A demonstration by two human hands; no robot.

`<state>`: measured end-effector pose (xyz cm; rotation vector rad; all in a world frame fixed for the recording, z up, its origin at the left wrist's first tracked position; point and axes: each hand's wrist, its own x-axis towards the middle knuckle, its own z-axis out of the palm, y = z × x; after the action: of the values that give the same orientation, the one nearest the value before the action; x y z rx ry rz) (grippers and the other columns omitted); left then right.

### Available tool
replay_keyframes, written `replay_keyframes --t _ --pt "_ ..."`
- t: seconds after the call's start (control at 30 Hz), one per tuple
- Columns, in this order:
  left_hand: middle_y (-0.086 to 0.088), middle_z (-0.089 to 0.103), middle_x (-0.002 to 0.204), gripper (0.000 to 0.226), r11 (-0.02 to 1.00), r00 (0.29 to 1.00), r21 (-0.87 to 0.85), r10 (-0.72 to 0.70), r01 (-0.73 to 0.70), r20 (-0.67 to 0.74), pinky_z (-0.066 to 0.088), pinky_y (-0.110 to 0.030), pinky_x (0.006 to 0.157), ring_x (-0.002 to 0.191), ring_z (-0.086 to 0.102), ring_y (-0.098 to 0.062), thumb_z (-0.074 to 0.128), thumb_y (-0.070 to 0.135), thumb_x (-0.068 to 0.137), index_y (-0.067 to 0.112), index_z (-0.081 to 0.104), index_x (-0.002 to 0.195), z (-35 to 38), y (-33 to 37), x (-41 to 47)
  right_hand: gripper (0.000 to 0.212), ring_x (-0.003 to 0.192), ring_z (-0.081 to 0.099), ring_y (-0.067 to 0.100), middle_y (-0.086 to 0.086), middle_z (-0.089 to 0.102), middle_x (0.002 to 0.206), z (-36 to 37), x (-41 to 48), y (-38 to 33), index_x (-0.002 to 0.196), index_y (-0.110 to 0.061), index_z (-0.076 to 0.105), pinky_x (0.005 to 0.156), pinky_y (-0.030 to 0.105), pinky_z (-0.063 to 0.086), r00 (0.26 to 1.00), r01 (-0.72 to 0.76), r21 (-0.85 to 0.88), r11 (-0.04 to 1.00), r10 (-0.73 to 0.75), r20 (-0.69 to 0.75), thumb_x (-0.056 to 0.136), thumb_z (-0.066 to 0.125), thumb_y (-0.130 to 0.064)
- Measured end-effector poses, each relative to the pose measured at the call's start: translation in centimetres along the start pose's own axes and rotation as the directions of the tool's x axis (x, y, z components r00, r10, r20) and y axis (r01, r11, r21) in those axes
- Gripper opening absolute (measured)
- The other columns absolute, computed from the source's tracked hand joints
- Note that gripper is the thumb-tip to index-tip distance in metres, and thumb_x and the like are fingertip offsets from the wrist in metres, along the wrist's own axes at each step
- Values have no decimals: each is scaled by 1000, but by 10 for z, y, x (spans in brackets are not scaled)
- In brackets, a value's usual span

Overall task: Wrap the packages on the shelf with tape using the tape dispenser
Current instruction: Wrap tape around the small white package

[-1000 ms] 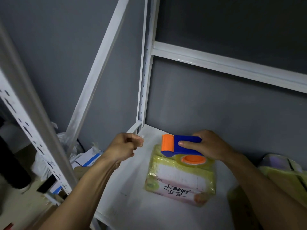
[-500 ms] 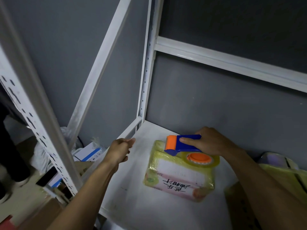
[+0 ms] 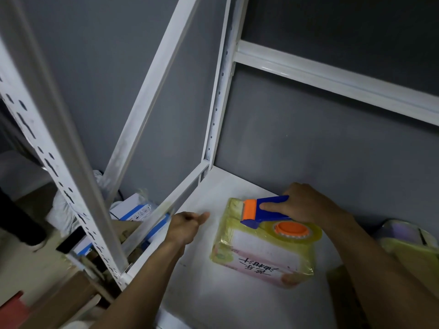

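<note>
Down past the shelf's left rail (image 3: 164, 217), a white and blue box (image 3: 136, 210) sits on the floor. Just inside that rail is the left hand (image 3: 186, 225), over the white shelf (image 3: 213, 293). Its fingers (image 3: 180, 219) are curled in and the thumb sticks out toward the package; I can't tell whether they pinch anything. The package (image 3: 259, 257), yellow-wrapped, lies flat on the shelf near the back wall, apart from that hand. On its far top edge rests the dispenser (image 3: 266, 210), orange head to the left, tape roll lying on the wrap. The right hand (image 3: 306, 205) grips its blue handle from behind, fingers wrapped round it and forefinger laid along the near side. Further right lies a pale bag (image 3: 408, 248).
</note>
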<state>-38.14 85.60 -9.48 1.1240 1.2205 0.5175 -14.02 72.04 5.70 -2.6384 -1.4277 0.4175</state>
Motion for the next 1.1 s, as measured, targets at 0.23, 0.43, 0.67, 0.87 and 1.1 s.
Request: replay_keyframes --t 0.23,0.43,0.67,0.87,1.1 --pt "-2 48 71 49 992 986 -12 -125 127 110 25 -24 45 55 30 -17 84 44 79 4 72 105 16 -14 5 73 50 54 15 -1 51 52 4 8 2 58 -16 48 55 29 37 1000 18 -14 1000 -18 15 66 74 -84" --pt "-5 41 75 49 982 966 0 -187 190 179 21 -26 51 56 27 -18 83 46 80 5 73 103 26 -15 7 75 46 45 15 -3 40 47 9 9 3 53 -17 37 54 30 33 999 48 -15 999 -48 -22 70 73 -81" --pt "2 62 109 49 986 997 144 77 -80 26 50 -32 84 103 62 -23 86 31 80 25 59 121 24 -13 -4 69 51 50 18 -1 47 52 14 10 0 57 -15 43 56 31 36 990 124 41 991 -121 -72 80 67 -76" --pt "12 76 108 39 954 892 5 279 -300 357 54 -30 95 106 69 -6 44 55 104 35 76 109 38 -8 -34 27 83 65 21 -2 67 88 8 5 2 87 -28 52 77 43 55 996 86 111 990 -82 -45 81 61 -52" --pt "14 72 107 32 846 904 318 389 -427 179 53 -44 96 102 66 -16 36 47 106 35 65 111 54 -10 -42 16 106 65 20 0 68 114 -9 6 13 101 -29 54 96 44 53 986 58 294 954 -101 134 95 69 -29"
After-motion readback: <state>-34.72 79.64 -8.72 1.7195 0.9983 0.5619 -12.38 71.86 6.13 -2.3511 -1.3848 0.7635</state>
